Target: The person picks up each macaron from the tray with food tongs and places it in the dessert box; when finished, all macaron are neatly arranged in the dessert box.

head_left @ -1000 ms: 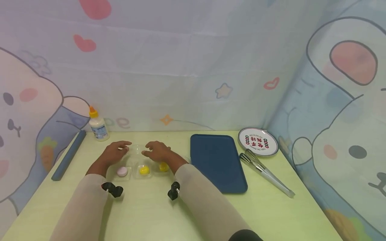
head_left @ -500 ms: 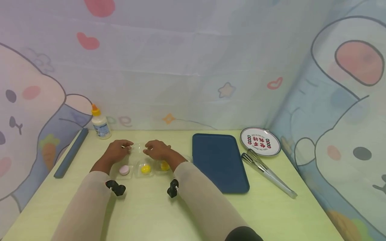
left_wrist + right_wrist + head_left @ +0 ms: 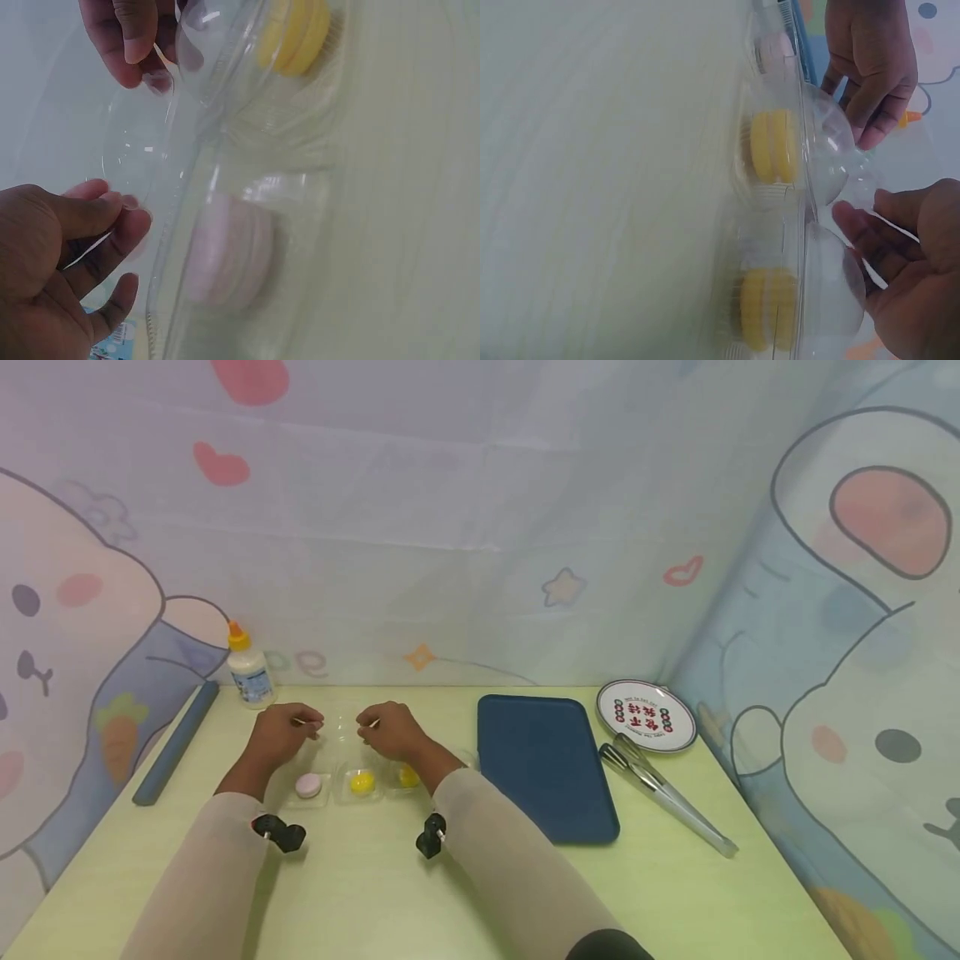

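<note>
Between the hands, a clear plastic dome lid point(image 3: 341, 727) stands above the table. My left hand point(image 3: 281, 735) pinches its left edge between thumb and fingers, clearest in the left wrist view. At the opposite edge, my right hand point(image 3: 395, 732) pinches with thumb and forefinger. Just nearer lie clear plastic macaron boxes. One has a pink macaron point(image 3: 308, 786), the middle one a yellow macaron point(image 3: 362, 782), and the right one another yellow macaron point(image 3: 408, 776), partly behind my right wrist. Whether the lid joins a box is hard to tell.
Right of the hands lies a dark blue tray point(image 3: 547, 768). Metal tongs point(image 3: 667, 795) rest beside it, near a white oval plate point(image 3: 647, 717). At the back left stand a glue bottle point(image 3: 252, 668) and a blue-grey bar point(image 3: 176, 743). A printed cloth point(image 3: 450, 527) hangs behind.
The fingers of both hands have drawn in from a looser spread to a pinch at the clear lid's edges. The lid shows taller between them. Boxes, tray and tongs stay in place.
</note>
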Action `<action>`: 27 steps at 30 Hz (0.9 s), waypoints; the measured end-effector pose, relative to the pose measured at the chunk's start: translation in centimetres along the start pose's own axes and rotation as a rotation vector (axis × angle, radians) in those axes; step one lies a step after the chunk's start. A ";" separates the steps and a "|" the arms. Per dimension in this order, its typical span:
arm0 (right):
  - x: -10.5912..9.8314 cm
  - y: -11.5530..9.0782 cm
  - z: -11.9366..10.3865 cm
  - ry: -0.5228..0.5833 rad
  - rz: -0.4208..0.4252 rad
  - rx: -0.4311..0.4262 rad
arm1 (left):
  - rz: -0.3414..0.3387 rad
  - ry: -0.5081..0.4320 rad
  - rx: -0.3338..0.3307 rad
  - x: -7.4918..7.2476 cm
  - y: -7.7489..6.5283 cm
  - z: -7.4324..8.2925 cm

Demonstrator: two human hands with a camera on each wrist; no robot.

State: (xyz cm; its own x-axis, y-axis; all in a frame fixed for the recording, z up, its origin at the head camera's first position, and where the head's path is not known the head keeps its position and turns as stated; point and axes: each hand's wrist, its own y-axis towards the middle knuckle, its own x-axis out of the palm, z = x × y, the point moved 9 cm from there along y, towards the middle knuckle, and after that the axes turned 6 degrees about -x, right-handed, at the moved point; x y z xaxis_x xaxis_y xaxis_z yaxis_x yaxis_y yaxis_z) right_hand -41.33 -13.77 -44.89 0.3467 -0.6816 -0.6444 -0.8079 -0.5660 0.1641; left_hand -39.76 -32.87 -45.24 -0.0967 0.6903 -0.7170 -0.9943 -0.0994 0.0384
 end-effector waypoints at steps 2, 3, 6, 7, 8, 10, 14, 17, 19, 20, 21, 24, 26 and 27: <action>-0.4 -0.2 -0.3 0.042 0.043 -0.011 | 0.012 -0.026 0.011 -0.3 -0.2 0.1; -0.6 -0.3 -0.4 0.061 0.061 -0.014 | 0.014 -0.041 0.014 -0.4 -0.4 0.1; -1.1 -0.6 -0.9 0.110 0.105 -0.030 | 0.007 -0.089 0.034 -0.7 -0.8 0.5; -1.2 -0.7 -1.0 0.129 0.115 -0.037 | 0.005 -0.098 0.038 -0.8 -1.0 0.7; -1.2 -0.8 -1.2 0.152 0.119 -0.044 | 0.001 -0.101 0.045 -0.9 -1.2 0.9; -1.3 -1.0 -1.5 0.197 0.119 -0.058 | -0.001 -0.092 0.055 -1.1 -1.7 1.5; -1.2 -1.4 -2.0 0.216 0.115 -0.083 | 0.004 -0.060 0.066 -1.5 -2.8 2.2; -1.1 -1.7 -2.4 0.175 0.113 -0.088 | 0.005 -0.063 0.075 -1.8 -3.4 2.3; -1.1 -1.9 -2.5 0.150 0.113 -0.080 | 0.007 -0.062 0.088 -2.0 -3.8 2.3; -1.1 -2.0 -2.5 0.141 0.112 -0.073 | 0.008 -0.057 0.094 -2.0 -3.9 2.3; -1.1 -2.1 -2.5 0.129 0.113 -0.067 | 0.010 -0.051 0.096 -2.1 -4.0 2.3; -1.1 -2.2 -2.3 0.097 0.120 -0.057 | 0.010 -0.034 0.099 -2.2 -4.3 2.3; -1.0 -2.3 -2.2 0.087 0.124 -0.045 | 0.009 -0.025 0.089 -2.3 -4.6 2.2; -1.0 -2.3 -2.1 0.081 0.123 -0.037 | 0.009 -0.026 0.084 -2.3 -4.7 2.1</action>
State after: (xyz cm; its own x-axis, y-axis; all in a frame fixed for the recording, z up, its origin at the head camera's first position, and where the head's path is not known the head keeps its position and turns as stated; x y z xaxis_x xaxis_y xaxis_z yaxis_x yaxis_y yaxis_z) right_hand -38.80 -12.79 -43.08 0.2847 -0.7815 -0.5552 -0.8290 -0.4916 0.2668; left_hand -34.97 -32.47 -42.31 -0.1060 0.7078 -0.6984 -0.9935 -0.0462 0.1039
